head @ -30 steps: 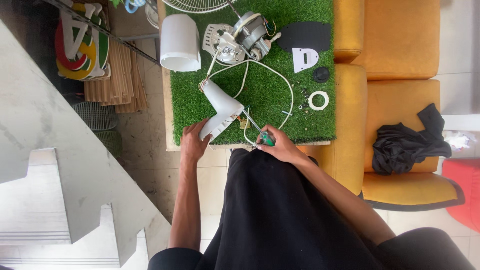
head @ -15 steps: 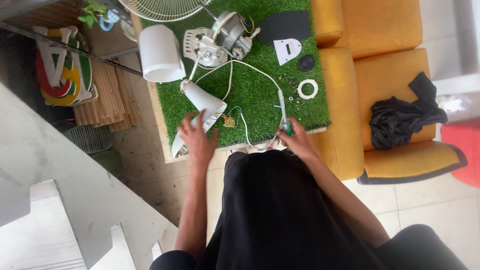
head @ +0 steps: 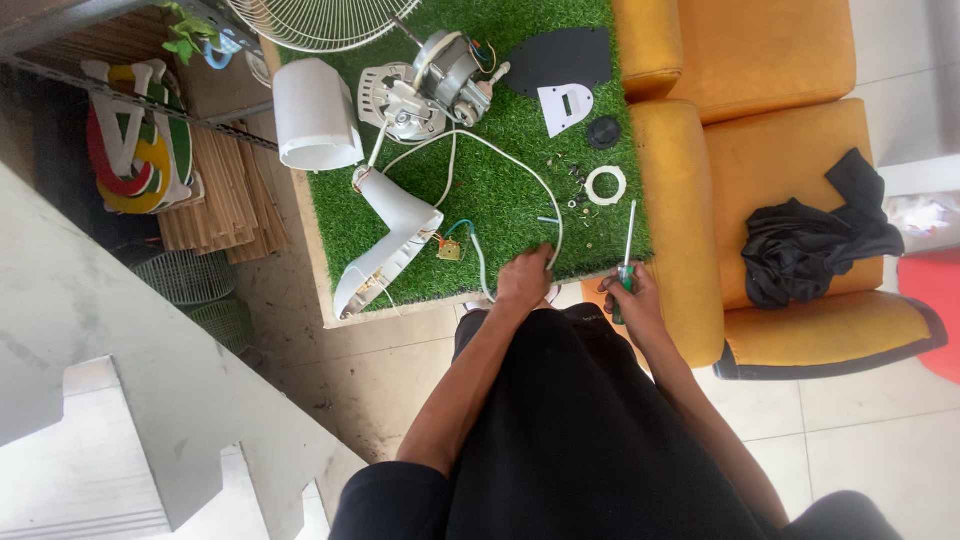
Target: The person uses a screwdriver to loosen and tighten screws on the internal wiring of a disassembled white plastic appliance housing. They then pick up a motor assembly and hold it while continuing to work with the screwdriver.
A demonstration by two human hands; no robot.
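Right hand (head: 632, 300) at the near right corner of the worktop (head: 322, 270), fist wrapped round a green-handled screwdriver (head: 626, 252), shaft pointing away toward the far edge, tip near the white ring (head: 605, 185). Left hand (head: 525, 280) at the near edge, just left of the right one, fingers curled down onto the white cable (head: 520, 170) where it loops back to the edge; looks like a pinch on the cable but can't tell for sure, fingertips hidden.

Worktop covered in green artificial grass (head: 500, 200). White curved fan housing (head: 392, 245) lies tilted near the near left corner, open end toward the edge, thin wires showing. Small part with green and orange wires (head: 449, 247) just right of it, apart from the left hand. Fan motor (head: 440, 80) at the far middle, cable running from it. White cylinder cover (head: 315, 115) at the far left edge. Fan grille (head: 320, 18) overhangs the far left corner. Dark flat plate (head: 560, 58) and white small plate (head: 565, 106) far right. Black round cap (head: 603, 132) beside them. Small screws (head: 580, 195) scattered near the ring.

Yellow sofa (head: 780, 80) right of the worktop, black cloth (head: 810, 240) on its seat.
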